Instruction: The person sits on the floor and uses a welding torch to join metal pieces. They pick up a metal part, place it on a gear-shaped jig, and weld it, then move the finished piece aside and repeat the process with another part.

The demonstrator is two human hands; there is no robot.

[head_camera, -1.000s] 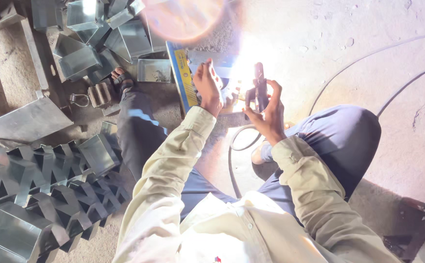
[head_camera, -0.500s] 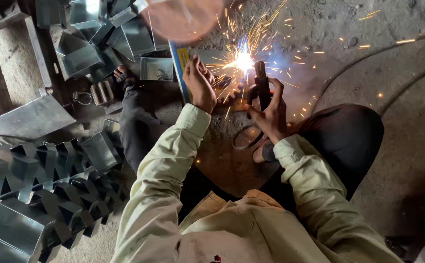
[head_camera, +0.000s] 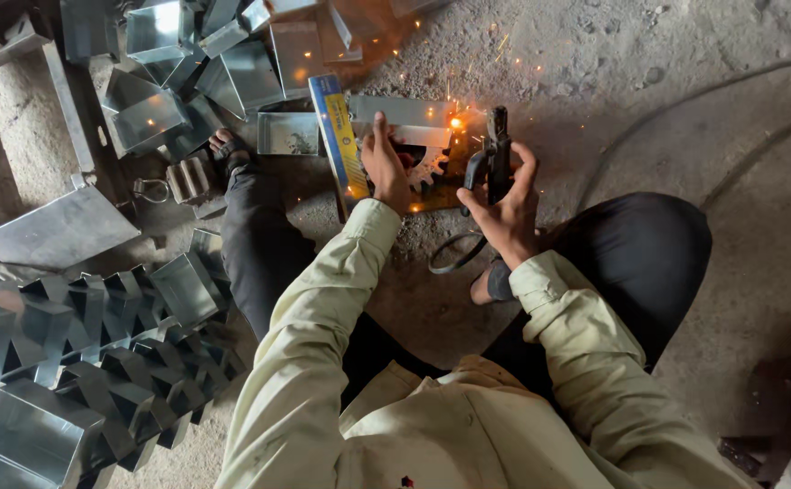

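Folded metal boxes (head_camera: pixel 78 335) stacked at far left on floor (head_camera: pixel 685 91), yellow-blue box (head_camera: pixel 339 145) just left of L hand (head_camera: pixel 385 167). L hand fingers pressed flat on metal piece (head_camera: pixel 414 127) w/ a gear (head_camera: pixel 427 167) beside it. R hand (head_camera: pixel 504 213) fingers wrapped round black welding holder (head_camera: pixel 495 158), sparks (head_camera: pixel 455 122) at its tip, near the piece.
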